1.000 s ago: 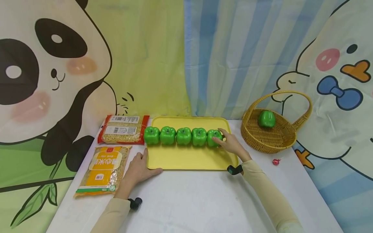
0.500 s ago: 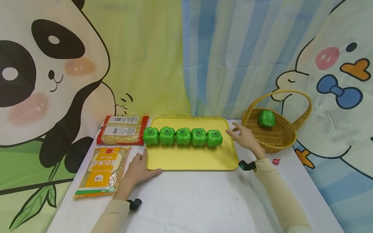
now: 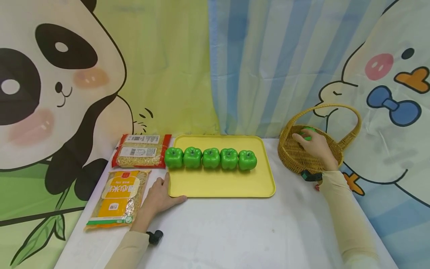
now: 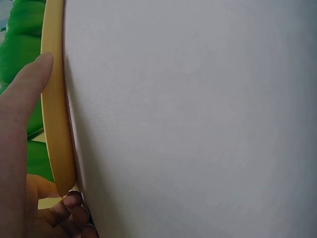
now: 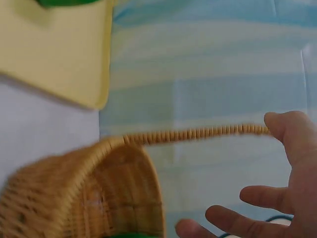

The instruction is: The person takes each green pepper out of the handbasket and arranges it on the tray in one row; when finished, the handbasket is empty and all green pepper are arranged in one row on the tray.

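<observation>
Several green bell peppers [image 3: 211,158] stand in a row across the yellow tray [image 3: 221,184]. My left hand [image 3: 160,194] holds the tray's near left corner. In the left wrist view its thumb lies on the tray rim [image 4: 55,109], and the fingers curl at the corner. My right hand [image 3: 317,146] reaches into the wicker basket [image 3: 292,158], over a lone green bell pepper [image 3: 310,129] that it mostly hides. Its fingers are spread and hold nothing in the right wrist view, where the basket handle [image 5: 193,134] passes by the thumb.
Left of the tray lie two bags: a red-edged grain bag [image 3: 141,150] at the back and an orange-labelled grain bag [image 3: 117,198] nearer. A small red wrapped candy [image 3: 317,187] is partly hidden by the right wrist. A printed cloth backdrop [image 3: 248,67] hangs behind the table.
My right hand has let go of the rightmost pepper on the tray and moved right into the basket, over the lone pepper. The left hand has stayed at the tray's corner.
</observation>
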Tool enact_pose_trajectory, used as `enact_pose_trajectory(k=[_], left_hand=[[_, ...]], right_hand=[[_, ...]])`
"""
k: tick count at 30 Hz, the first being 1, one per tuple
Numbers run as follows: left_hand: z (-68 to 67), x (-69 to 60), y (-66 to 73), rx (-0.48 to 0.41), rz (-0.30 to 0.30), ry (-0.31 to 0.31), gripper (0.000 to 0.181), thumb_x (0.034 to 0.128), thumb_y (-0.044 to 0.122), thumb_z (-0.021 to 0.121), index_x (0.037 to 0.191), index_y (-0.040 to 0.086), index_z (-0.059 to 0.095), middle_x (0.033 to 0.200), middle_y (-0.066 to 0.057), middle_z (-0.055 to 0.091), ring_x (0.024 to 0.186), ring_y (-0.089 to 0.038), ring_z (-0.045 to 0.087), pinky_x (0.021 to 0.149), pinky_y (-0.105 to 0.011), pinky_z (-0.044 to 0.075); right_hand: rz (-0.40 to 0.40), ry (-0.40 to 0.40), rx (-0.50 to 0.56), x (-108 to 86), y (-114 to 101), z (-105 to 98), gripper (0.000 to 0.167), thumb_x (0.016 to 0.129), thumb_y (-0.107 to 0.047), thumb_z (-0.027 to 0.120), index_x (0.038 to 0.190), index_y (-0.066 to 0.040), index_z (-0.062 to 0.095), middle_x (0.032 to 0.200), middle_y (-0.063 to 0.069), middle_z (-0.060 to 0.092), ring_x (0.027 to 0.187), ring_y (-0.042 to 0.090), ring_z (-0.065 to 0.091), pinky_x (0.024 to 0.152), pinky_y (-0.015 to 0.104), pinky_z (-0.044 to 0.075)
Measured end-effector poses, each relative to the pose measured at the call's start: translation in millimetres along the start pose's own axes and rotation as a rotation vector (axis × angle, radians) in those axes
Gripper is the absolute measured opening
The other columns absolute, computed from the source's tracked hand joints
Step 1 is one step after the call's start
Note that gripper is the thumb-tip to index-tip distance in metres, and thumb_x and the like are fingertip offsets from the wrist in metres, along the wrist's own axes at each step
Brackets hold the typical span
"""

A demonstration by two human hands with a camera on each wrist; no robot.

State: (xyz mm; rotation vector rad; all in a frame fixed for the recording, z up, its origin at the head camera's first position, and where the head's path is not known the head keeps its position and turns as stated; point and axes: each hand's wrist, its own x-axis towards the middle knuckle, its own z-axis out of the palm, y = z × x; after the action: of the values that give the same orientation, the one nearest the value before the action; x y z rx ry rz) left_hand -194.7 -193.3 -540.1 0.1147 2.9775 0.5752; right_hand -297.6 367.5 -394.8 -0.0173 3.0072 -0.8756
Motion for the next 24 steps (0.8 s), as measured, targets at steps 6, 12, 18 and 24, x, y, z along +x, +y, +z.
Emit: enact_pose_trajectory(k=[6,12,18,24], left_hand=[[1.4,-0.6,0.5,0.001,0.001,0.006,0.135,0.0695,0.082,0.069,0.158,-0.005,0.016,0.113,-0.022,0.049,0.085,-0.026,0.046,0.069,-0.035,0.038],[0.2,-0.3,0.3,0.0,-0.001,0.006,0.135,0.0689,0.083,0.069,0.159,-0.003,0.017,0.113,-0.021,0.049,0.086,-0.026,0.046,0.07,-0.034,0.037],[0.2,-0.7,-0.3,-0.018,-0.019,0.004,0.134,0.0688,0.081,0.071,0.159,-0.003,0.017,0.115,-0.022,0.05,0.087,-0.026,0.048,0.072,-0.037,0.04],[1.1,-0.7,1.0,-0.02,-0.024,0.01,0.134,0.0669,0.083,0.07,0.159,-0.001,0.019,0.115,-0.021,0.051,0.088,-0.027,0.049,0.076,-0.038,0.042]], right_hand=[[0.054,-0.018,-0.009,20.3,22.7,-22.6,0.097,0.095,-0.073,0.039,0.159,-0.003,0.022,0.151,0.036,0.039,0.13,0.056,0.042,0.097,0.068,0.041],[0.094,-0.018,-0.027,40.4,35.2,-30.0,0.111,0.09,-0.079,0.039,0.16,0.001,0.008,0.15,0.04,0.034,0.132,0.058,0.037,0.103,0.07,0.037],[0.096,-0.037,-0.081,62.8,45.5,-27.8,0.108,0.094,-0.073,0.042,0.157,0.009,0.009,0.153,0.044,0.025,0.136,0.062,0.028,0.107,0.073,0.029],[0.197,-0.065,-0.119,76.0,64.3,-28.2,0.111,0.093,-0.074,0.041,0.156,0.011,0.006,0.155,0.048,0.001,0.136,0.074,0.003,0.105,0.082,0.016]])
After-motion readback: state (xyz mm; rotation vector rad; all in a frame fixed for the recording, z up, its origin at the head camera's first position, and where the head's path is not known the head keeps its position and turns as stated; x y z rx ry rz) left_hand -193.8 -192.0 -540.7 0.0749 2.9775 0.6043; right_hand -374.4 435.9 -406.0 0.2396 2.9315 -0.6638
